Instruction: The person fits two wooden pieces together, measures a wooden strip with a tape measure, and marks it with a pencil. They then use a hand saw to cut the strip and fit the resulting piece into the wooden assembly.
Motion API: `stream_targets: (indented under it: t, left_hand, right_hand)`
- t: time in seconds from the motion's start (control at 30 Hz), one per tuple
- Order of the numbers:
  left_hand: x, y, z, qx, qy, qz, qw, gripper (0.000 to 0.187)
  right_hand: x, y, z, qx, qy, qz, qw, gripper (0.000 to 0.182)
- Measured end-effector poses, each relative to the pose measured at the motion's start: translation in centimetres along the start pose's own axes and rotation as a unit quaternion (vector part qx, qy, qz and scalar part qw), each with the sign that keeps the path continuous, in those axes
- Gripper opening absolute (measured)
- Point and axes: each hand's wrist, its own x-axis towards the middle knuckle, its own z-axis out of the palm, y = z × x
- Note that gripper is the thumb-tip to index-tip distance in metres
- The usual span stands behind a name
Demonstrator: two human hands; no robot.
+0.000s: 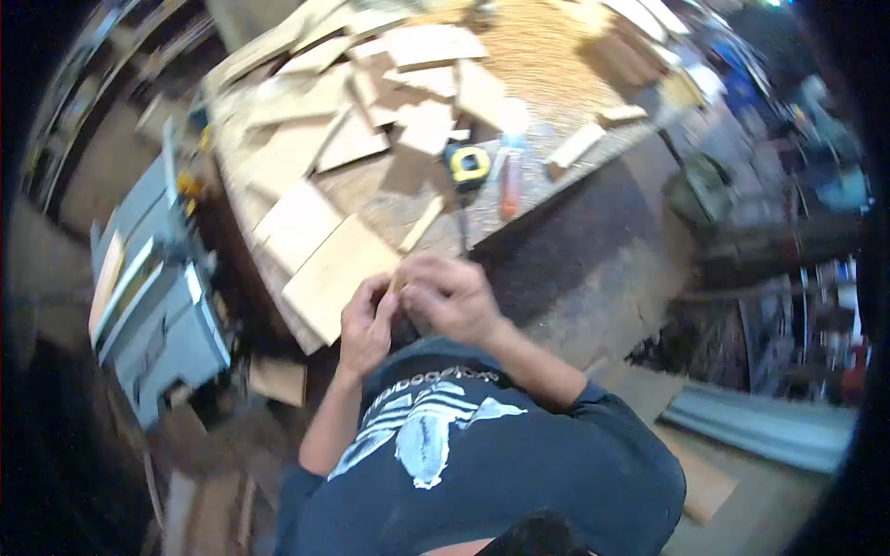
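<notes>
Head view: both hands meet close to the chest, just off the near edge of the workbench (547, 111). Left hand (364, 326) curled, fingers together around the lower end of a small wooden piece (396, 281). Right hand (451, 295) closed over the same piece from the other side, touching the left. The piece is mostly hidden between the hands; its shape probably a thin stick, picture blurred. On the bench: scattered cut boards (306, 222), a narrow wood strip (422, 223) near the hands, a yellow tape measure (468, 165), an orange tool (510, 190) beside it. Grey machine (153, 306) stands on the person's left.
</notes>
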Motion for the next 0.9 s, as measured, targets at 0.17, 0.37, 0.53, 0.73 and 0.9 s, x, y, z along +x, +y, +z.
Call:
stream_targets:
  t: [0.17, 0.37, 0.53, 0.73, 0.9]
  left_hand:
    - [-0.4, -1.6, 2.1, -0.046, -0.060, -0.039, 0.996, 0.027]
    - [0.4, -0.6, 6.4, 0.013, -0.158, -0.016, 0.987, 0.029]
    - [1.7, -0.4, 11.8, 0.066, -0.235, -0.064, 0.967, 0.028]
    - [3.7, -0.6, 24.9, 0.134, -0.267, -0.045, 0.953, 0.027]
    - [4.5, -1.4, 35.2, 0.061, -0.280, -0.032, 0.957, 0.029]
  right_hand:
    - [-3.6, 1.2, 0.1, -0.039, 0.095, 0.049, 0.993, 0.020]
    - [-7.1, 0.0, -4.1, -0.009, 0.179, 0.099, 0.979, 0.017]
    - [-9.9, -0.1, -11.6, 0.051, 0.300, 0.101, 0.947, 0.017]
    - [-14.7, 2.3, -22.5, 0.203, 0.338, 0.145, 0.907, 0.029]
    - [-18.1, 2.0, -31.1, 0.140, 0.303, 0.187, 0.924, 0.029]
